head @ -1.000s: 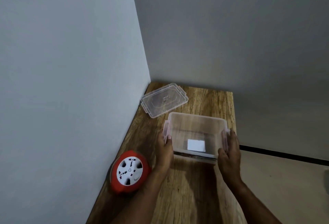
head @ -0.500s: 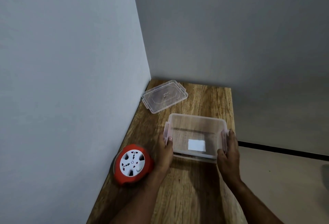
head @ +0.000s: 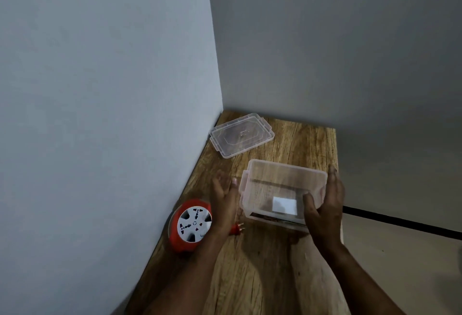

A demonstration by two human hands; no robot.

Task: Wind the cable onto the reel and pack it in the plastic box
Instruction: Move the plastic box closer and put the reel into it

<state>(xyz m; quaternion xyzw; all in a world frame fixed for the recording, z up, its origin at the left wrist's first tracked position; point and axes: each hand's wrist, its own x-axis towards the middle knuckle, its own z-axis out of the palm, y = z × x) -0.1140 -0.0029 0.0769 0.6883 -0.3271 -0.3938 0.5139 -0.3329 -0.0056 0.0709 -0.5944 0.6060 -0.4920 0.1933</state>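
The clear plastic box [head: 275,177] stands open on the wooden table, a white label on its floor. My right hand [head: 323,204] grips its right end, thumb inside the rim. My left hand [head: 223,198] is off the box, fingers spread, just left of its left latch. A red cable reel [head: 191,224] with a white socket face lies by the wall, left of my left wrist. Its red plug [head: 236,228] sticks out under my left hand. No loose cable shows.
The box's clear lid [head: 241,134] lies flat at the far corner of the table [head: 262,277] by the wall. Walls close off the left and far sides. The table's right edge drops to the floor just beyond my right hand.
My left hand has let go of the box's left end and opened. The box has shifted slightly toward the right, still held by my right hand. The plug has come into view.
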